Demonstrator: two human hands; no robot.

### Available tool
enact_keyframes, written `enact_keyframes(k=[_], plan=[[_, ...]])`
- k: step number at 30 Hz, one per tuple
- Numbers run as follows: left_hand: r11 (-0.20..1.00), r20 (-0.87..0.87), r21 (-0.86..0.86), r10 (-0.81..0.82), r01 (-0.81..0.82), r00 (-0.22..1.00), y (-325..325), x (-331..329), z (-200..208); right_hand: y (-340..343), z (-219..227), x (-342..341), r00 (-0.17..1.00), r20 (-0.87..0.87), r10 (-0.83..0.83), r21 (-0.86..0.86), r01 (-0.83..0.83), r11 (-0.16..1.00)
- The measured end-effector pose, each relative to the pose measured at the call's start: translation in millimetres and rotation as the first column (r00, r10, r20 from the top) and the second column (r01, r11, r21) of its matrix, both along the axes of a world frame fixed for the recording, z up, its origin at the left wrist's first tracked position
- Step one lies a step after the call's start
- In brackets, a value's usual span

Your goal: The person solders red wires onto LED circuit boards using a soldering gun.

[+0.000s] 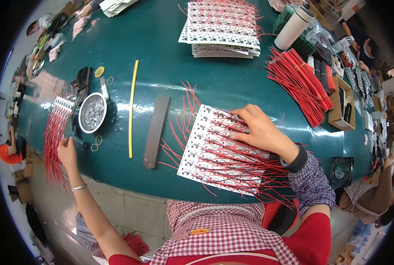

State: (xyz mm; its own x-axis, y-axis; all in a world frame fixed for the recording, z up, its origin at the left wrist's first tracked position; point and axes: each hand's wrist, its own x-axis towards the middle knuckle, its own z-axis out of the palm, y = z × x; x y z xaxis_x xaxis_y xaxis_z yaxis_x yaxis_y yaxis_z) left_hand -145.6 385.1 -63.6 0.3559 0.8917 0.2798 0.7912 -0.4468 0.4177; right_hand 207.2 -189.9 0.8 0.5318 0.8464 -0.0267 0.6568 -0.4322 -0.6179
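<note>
My left hand (pixel 68 153) is at the table's left edge, its fingers pinched together beside the red wires (pixel 54 141) that hang from a stack of small white circuit boards (pixel 63 104). What lies between those fingertips, if anything, is too small to tell. In front of me a white circuit board panel (pixel 197 137) lies tilted on the green table. Red and dark wires (pixel 236 161) run across it, and more wires stick out past its left edge. My right hand (pixel 261 128) rests over the panel's upper right part, thumb and fingers apart, touching the wires.
Left of the panel lie a grey bar (pixel 157 132), a yellow strip (pixel 133 110) and a white bowl (pixel 92 113) of small bits. A stack of wired panels (pixel 223 26) is at the back. Red wire bundles (pixel 298 84), a white flask (pixel 294 27) and a cardboard box (pixel 342 104) stand right.
</note>
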Motion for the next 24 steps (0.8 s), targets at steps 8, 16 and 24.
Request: enact_keyframes(k=[8,16,24], plan=[[0.974,0.321,0.0,-0.214,0.226,0.923,-206.9,85.6,44.1,-0.9,-3.1,1.1,0.949,-0.258,-0.182,-0.213,0.128,0.969],[0.955,0.64,-0.126,-0.129,0.27,0.758,-278.4,73.7,11.6,-34.0,-32.2,5.2,0.996,-0.051,-0.078,-0.083,0.073,0.994],[0.943,0.705,-0.22,-0.024,0.251,0.708,-287.9,48.4,-21.2,-39.2,8.7,-21.8,0.613,-0.759,-0.22,-0.068,0.261,0.963]])
